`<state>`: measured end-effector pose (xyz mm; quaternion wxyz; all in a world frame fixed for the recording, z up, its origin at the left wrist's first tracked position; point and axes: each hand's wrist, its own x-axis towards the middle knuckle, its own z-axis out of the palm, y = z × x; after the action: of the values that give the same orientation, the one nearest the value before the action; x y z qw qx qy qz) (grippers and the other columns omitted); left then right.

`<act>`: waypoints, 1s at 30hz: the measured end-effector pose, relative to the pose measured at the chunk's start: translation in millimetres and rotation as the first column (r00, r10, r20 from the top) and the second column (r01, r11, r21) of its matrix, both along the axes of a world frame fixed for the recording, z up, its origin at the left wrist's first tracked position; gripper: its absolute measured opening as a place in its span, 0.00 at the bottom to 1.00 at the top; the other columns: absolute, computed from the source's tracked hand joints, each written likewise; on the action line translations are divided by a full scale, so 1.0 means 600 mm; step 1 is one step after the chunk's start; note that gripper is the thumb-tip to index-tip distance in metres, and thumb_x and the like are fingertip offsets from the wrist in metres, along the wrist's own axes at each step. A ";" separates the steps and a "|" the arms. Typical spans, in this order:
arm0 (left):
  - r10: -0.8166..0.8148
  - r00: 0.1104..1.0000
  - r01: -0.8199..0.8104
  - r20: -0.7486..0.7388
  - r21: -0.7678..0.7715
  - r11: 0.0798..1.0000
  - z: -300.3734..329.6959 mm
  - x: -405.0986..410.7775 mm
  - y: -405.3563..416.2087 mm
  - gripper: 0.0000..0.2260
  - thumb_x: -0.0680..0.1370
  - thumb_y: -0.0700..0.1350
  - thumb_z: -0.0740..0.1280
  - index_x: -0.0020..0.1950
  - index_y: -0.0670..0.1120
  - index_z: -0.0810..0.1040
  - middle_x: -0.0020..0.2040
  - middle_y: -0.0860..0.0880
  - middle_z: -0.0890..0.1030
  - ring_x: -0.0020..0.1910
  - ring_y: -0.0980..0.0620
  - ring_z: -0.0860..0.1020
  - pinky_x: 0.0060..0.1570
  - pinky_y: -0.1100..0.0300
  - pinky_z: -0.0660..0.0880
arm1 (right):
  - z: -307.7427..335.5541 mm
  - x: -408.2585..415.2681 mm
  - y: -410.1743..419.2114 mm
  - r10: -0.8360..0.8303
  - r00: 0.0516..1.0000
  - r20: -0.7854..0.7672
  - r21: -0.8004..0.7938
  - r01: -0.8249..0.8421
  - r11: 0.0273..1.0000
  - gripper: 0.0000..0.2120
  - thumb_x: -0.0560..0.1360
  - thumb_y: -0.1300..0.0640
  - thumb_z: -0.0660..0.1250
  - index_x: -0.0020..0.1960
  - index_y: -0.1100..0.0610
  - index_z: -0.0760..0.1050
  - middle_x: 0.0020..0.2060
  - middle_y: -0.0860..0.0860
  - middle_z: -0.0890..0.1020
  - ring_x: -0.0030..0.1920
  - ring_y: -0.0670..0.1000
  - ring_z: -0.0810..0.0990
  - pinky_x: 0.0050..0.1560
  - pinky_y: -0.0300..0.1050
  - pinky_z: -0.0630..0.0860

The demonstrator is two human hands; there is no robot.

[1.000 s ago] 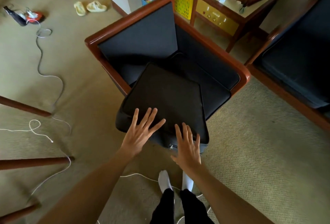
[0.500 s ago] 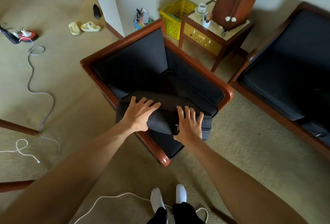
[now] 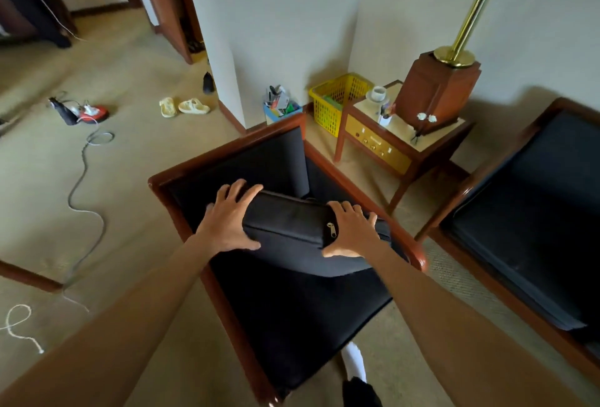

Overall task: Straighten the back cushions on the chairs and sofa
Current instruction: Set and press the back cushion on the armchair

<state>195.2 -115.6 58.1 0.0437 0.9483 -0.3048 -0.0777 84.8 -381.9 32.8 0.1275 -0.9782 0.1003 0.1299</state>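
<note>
Fingers point(image 3: 242, 190) of the left hand point(image 3: 227, 221) spread and curled over the far top edge of the back cushion point(image 3: 289, 228), thumb hooked under the near edge: a wrap-around hold on the left end. Fingers point(image 3: 354, 210) of the right hand point(image 3: 352, 233) likewise fanned over the top at the right end, thumb tucked beneath, right beside the zipper pull point(image 3: 331, 229). Both grips on the cushion's narrow zippered side, nothing pinched but the cushion itself.

Held up over the dark seat of the wooden armchair point(image 3: 168, 194), tilted, lower part sagging toward the seat, not yet flat against the chair's backrest point(image 3: 279, 159). Probably midway through standing it up and pushing it back into place.

Risks from here, as judgement only:
- Soft and floppy by the look of the sag; could fold or bunch at the bottom if pushed back from the top alone, and end up crooked.
- Zippered side facing up; if meant to sit hidden at the bottom, would need turning first.
- Right thumb close to the zipper pull; could snag on it.
- Corner could catch on the wooden arm rail point(image 3: 363, 192) and skew the cushion.
- White cord point(image 3: 19, 325) and grey cable point(image 3: 82, 185) loose on the carpet to the left; trip hazard on the way to the sofa point(image 3: 526, 211) at right.
</note>
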 end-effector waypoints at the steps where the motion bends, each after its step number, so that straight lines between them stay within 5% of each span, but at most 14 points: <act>1: 0.003 0.997 -0.005 -0.071 -0.030 1.000 0.004 0.019 -0.014 0.53 0.60 0.58 0.78 0.77 0.60 0.49 0.77 0.49 0.51 0.73 0.38 0.54 0.60 0.35 0.71 | 0.006 0.023 -0.021 0.010 1.000 -0.020 0.016 -0.010 1.000 0.54 0.58 0.38 0.76 0.77 0.48 0.53 0.70 0.51 0.65 0.71 0.59 0.63 0.68 0.71 0.60; 7: 0.141 0.985 -0.138 -0.103 0.033 0.990 0.031 0.089 -0.112 0.50 0.63 0.48 0.78 0.77 0.58 0.51 0.75 0.48 0.53 0.69 0.36 0.59 0.58 0.39 0.75 | 0.028 0.132 -0.117 0.162 0.980 -0.112 0.062 -0.156 0.986 0.56 0.56 0.36 0.75 0.77 0.47 0.51 0.69 0.50 0.67 0.69 0.59 0.67 0.64 0.73 0.65; 14: 0.229 0.969 -0.230 -0.097 -0.009 0.973 0.018 0.090 -0.113 0.54 0.59 0.47 0.79 0.78 0.56 0.51 0.74 0.51 0.58 0.63 0.41 0.64 0.57 0.42 0.75 | 0.015 0.172 -0.075 0.354 0.933 0.070 0.120 -0.360 0.925 0.57 0.57 0.31 0.74 0.77 0.50 0.53 0.71 0.51 0.68 0.69 0.58 0.69 0.67 0.70 0.65; 18: 0.293 0.953 -0.300 -0.082 -0.087 0.950 0.017 0.094 -0.075 0.47 0.54 0.49 0.79 0.70 0.51 0.64 0.65 0.51 0.69 0.58 0.44 0.71 0.55 0.40 0.74 | 0.023 0.184 -0.043 0.324 0.937 0.133 0.164 -0.343 0.925 0.49 0.58 0.35 0.75 0.72 0.52 0.61 0.64 0.51 0.74 0.63 0.58 0.74 0.62 0.66 0.70; 23: 0.251 0.968 -0.253 -0.026 -0.082 0.964 0.062 0.117 -0.065 0.42 0.51 0.54 0.73 0.65 0.55 0.68 0.60 0.53 0.74 0.55 0.46 0.74 0.50 0.42 0.77 | 0.047 0.192 -0.050 0.293 0.932 0.211 0.249 -0.341 0.907 0.47 0.57 0.36 0.76 0.70 0.51 0.64 0.63 0.49 0.76 0.61 0.56 0.76 0.61 0.67 0.71; 30: 0.064 0.996 -0.070 0.058 0.097 0.993 0.146 0.104 -0.160 0.40 0.56 0.56 0.74 0.69 0.56 0.68 0.60 0.56 0.72 0.57 0.50 0.66 0.53 0.49 0.67 | 0.038 0.171 -0.129 0.259 0.956 0.137 0.403 -0.293 0.867 0.48 0.54 0.36 0.77 0.68 0.48 0.62 0.61 0.46 0.75 0.60 0.51 0.77 0.60 0.53 0.75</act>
<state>257.6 -211.5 145.8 -0.0094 0.9607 -0.2697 -0.0651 187.7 -459.2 55.5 0.3185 -0.9363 -0.0758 0.1268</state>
